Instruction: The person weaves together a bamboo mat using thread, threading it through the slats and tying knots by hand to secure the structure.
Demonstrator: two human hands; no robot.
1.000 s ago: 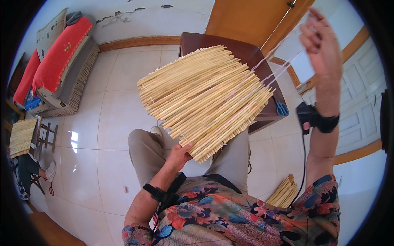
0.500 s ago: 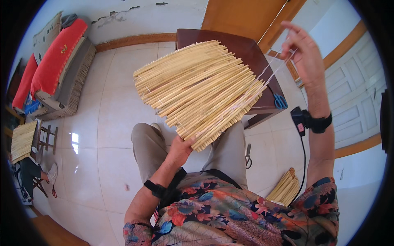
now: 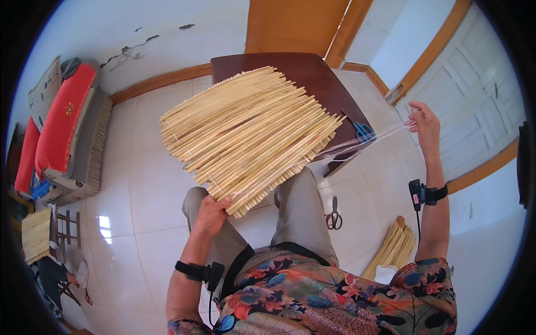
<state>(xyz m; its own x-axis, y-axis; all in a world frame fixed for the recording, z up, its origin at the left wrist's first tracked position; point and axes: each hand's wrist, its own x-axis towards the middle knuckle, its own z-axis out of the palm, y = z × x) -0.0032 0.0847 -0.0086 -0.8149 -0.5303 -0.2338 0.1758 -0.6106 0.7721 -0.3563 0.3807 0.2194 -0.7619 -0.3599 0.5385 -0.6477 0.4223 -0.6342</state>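
Observation:
A mat of pale straw-coloured reed stalks (image 3: 251, 134), bound side by side with white thread, slopes from the dark red table down toward my lap. My left hand (image 3: 212, 214) grips its near left corner, thumb on top and fingers hidden beneath. Out to the right, my right hand (image 3: 425, 124) is raised with its fingers pinched on white string (image 3: 385, 135). Several strands of that string run taut from the fingers back to the mat's right edge. Blue-handled scissors (image 3: 364, 133) lie on the table's right corner, below the mat's far right side.
The dark red table (image 3: 329, 84) stands ahead. On the floor at right lie dark-handled scissors (image 3: 334, 220) and a bundle of reed stalks (image 3: 395, 245). A sofa with a red cover (image 3: 66, 120) stands left. Another person's leg (image 3: 53, 276) and a second mat (image 3: 36, 235) appear at far left.
My right hand has swung downward and outward, drawing the string lower and straighter. The mat has shifted left in the view, still in my left hand, as the view itself turned.

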